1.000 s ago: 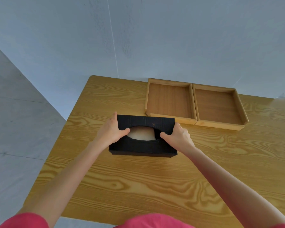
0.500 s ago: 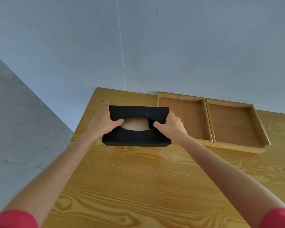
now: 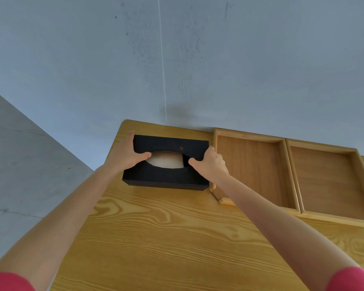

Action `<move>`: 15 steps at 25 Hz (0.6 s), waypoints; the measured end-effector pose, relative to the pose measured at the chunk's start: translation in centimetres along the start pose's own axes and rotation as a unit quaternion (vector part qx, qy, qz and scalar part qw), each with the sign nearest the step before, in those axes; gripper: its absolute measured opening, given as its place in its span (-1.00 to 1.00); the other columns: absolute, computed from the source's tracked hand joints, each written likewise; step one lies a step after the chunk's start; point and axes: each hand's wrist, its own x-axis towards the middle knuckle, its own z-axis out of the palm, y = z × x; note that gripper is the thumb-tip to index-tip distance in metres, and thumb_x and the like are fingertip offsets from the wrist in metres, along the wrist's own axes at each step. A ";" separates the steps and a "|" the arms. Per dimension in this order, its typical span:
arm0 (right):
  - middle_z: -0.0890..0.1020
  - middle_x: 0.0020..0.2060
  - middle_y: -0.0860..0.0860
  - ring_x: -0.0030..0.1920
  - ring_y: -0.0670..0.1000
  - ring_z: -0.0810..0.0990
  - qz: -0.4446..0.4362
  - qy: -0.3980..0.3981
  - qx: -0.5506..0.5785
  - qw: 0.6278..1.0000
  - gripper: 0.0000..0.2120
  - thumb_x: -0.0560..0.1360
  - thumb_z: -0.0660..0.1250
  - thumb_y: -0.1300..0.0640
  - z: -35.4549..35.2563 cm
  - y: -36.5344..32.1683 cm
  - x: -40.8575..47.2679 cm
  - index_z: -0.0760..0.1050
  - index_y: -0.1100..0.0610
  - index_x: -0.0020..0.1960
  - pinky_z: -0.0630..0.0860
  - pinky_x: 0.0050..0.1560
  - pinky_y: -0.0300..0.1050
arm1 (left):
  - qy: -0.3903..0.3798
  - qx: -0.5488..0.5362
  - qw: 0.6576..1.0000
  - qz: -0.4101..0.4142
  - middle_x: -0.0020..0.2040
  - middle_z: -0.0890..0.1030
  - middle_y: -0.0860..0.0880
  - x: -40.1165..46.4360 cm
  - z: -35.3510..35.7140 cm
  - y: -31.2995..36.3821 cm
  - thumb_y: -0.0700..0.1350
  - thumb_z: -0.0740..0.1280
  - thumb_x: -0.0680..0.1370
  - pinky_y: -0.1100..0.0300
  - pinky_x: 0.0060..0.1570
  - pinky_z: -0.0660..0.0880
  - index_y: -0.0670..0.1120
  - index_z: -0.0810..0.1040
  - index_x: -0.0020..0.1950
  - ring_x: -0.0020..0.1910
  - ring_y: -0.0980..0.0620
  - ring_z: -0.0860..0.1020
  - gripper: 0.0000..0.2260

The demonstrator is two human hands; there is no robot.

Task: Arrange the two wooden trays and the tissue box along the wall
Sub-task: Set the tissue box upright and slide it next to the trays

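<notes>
A black tissue box with an oval opening showing pale tissue is at the table's far left corner, near the wall. My left hand grips its left end, thumb at the opening. My right hand grips its right end. Directly right of the box, two shallow wooden trays stand side by side against the wall: the near-left tray and the right tray. The box's right end is close to or touching the left tray's rim; my right hand hides that contact.
The light wooden table has its left edge just beside the box, with grey floor beyond. A grey wall runs along the table's far edge.
Both hands have carried the tissue box from the table's middle front toward the wall, into the far left corner beside the left tray. The trays have stayed put.
</notes>
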 end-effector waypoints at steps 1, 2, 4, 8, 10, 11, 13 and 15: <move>0.48 0.16 0.19 0.12 0.20 0.50 0.003 -0.002 -0.004 1.000 -0.45 0.48 0.29 0.01 0.3 0.0 0.6 0.21 0.28 0.32 0.52 0.02 0.04 | -0.004 0.003 1.000 -0.001 0.43 0.33 -0.16 0.6 0.2 -0.2 -0.01 0.39 0.45 -0.05 0.33 0.35 -0.11 0.03 0.49 0.37 -0.19 0.34 -0.25; 0.47 0.17 0.19 0.13 0.20 0.50 0.003 -0.005 -0.007 1.000 -0.44 0.48 0.29 0.01 0.5 0.1 1.1 0.20 0.28 0.33 0.52 0.03 0.05 | -0.008 0.004 1.000 0.000 0.43 0.33 -0.16 1.2 0.5 -0.3 -0.02 0.39 0.45 -0.04 0.33 0.34 -0.11 0.03 0.49 0.38 -0.18 0.34 -0.24; 0.47 0.18 0.19 0.14 0.20 0.50 0.003 -0.007 -0.013 1.000 -0.45 0.48 0.28 0.00 0.8 0.2 1.9 0.20 0.28 0.33 0.53 0.06 0.06 | -0.013 0.000 1.000 -0.002 0.44 0.32 -0.16 2.2 1.0 -0.7 -0.02 0.39 0.45 -0.02 0.33 0.33 -0.12 0.02 0.50 0.38 -0.17 0.33 -0.24; 0.47 0.19 0.18 0.15 0.19 0.49 0.000 -0.015 -0.018 1.000 -0.44 0.49 0.26 -0.02 1.1 0.2 3.1 0.17 0.26 0.34 0.52 0.08 0.06 | -0.028 -0.009 1.000 -0.010 0.46 0.29 -0.15 3.6 1.4 -1.2 -0.01 0.38 0.46 -0.02 0.33 0.33 -0.11 0.02 0.50 0.39 -0.17 0.32 -0.25; 0.44 0.25 0.20 0.20 0.20 0.46 -0.008 -0.020 -0.029 0.999 -0.38 0.51 0.24 -0.03 1.1 0.3 3.3 0.09 0.27 0.40 0.49 0.13 0.08 | -0.025 -0.011 1.000 -0.009 0.47 0.28 -0.14 3.8 1.4 -1.1 0.00 0.37 0.47 -0.03 0.34 0.31 -0.11 0.01 0.50 0.40 -0.16 0.31 -0.25; 0.40 0.30 0.20 0.25 0.20 0.43 -0.018 -0.022 -0.044 0.999 -0.33 0.52 0.22 -0.05 1.1 0.5 3.3 0.02 0.27 0.44 0.46 0.16 0.09 | -0.018 -0.006 1.000 -0.005 0.47 0.27 -0.14 3.6 1.5 -1.1 0.00 0.36 0.47 -0.04 0.35 0.31 -0.12 0.02 0.50 0.41 -0.16 0.30 -0.27; 0.23 0.44 0.19 0.40 0.18 0.28 -0.068 -0.007 -0.083 0.994 -0.26 0.53 0.19 -0.08 1.0 1.1 2.7 -0.12 0.22 0.49 0.39 0.27 0.08 | 0.016 0.034 0.999 0.023 0.48 0.24 -0.16 2.8 1.8 -1.0 0.03 0.30 0.51 -0.07 0.37 0.28 -0.13 0.04 0.50 0.44 -0.16 0.25 -0.33; 0.00 0.52 0.14 0.51 0.12 0.03 -0.162 0.022 -0.114 0.980 -0.25 0.53 0.19 -0.10 0.9 2.0 1.4 -0.16 0.16 0.50 0.21 0.42 0.06 | 0.058 0.103 0.990 0.076 0.52 0.12 -0.16 1.4 2.5 -1.0 0.08 0.21 0.54 -0.09 0.44 0.15 -0.08 0.06 0.50 0.50 -0.15 0.09 -0.39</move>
